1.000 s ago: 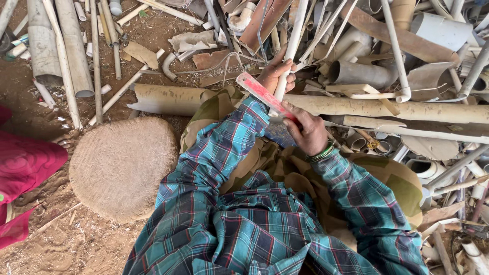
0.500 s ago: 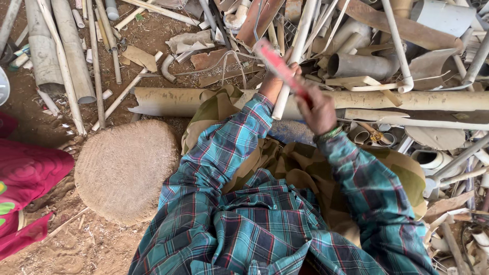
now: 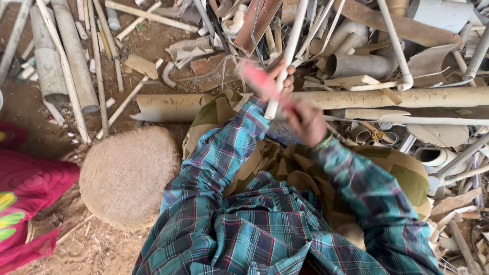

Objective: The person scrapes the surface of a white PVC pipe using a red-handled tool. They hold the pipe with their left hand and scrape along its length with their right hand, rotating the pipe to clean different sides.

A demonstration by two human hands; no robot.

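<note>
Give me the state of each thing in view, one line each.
left hand: closed around the thin white pipe
right hand: gripping the red tool, blurred
thin white pipe: held slanted over the pile
red tool: lying against the pipe, blurred
long tan pipe: lying flat crosswise
round woven mat: flat on the dirt

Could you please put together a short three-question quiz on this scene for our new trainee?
1. True or false: the left hand grips a thin white pipe.
2. What colour is the flat tool in the right hand? A green, B red, C black.
3. What round thing lies on the ground left of the person's sleeve?

Key: 1 true. 2 B, though it is blurred. 3 The round woven mat.
</note>
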